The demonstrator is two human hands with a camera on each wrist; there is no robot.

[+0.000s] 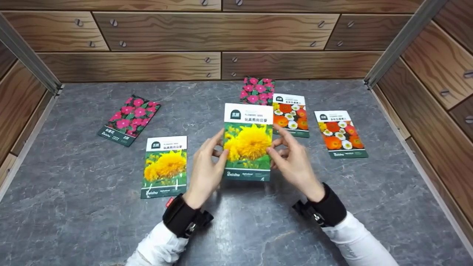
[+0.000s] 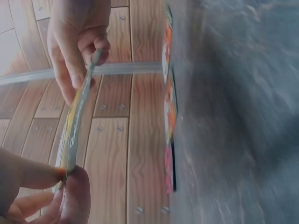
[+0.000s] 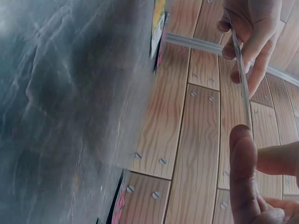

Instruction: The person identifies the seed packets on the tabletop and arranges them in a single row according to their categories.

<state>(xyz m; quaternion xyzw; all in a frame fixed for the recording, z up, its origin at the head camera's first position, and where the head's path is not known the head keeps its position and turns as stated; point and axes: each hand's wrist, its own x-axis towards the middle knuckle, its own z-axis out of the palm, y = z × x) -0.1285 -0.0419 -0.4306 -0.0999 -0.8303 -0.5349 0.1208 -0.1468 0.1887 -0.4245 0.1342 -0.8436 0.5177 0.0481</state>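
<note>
Both hands hold up a yellow sunflower seed packet (image 1: 248, 142), its printed front facing the head camera. The left hand (image 1: 207, 168) pinches its left edge between thumb and fingers, and the right hand (image 1: 295, 162) pinches the right edge the same way. In the left wrist view the packet (image 2: 74, 123) is seen nearly edge-on, raised well above the table. The right wrist view shows it as a thin strip (image 3: 242, 74) between the two hands. A second sunflower packet (image 1: 164, 168) lies flat on the table, just left of the left hand.
One pink flower packet (image 1: 130, 120) lies tilted at the left; another (image 1: 257, 89) lies at the back, partly hidden by the held packet. Two orange-and-white poppy packets (image 1: 291, 115) (image 1: 340, 133) lie on the right. Wood-patterned walls (image 1: 155, 66) border the grey marbled table (image 1: 236, 229).
</note>
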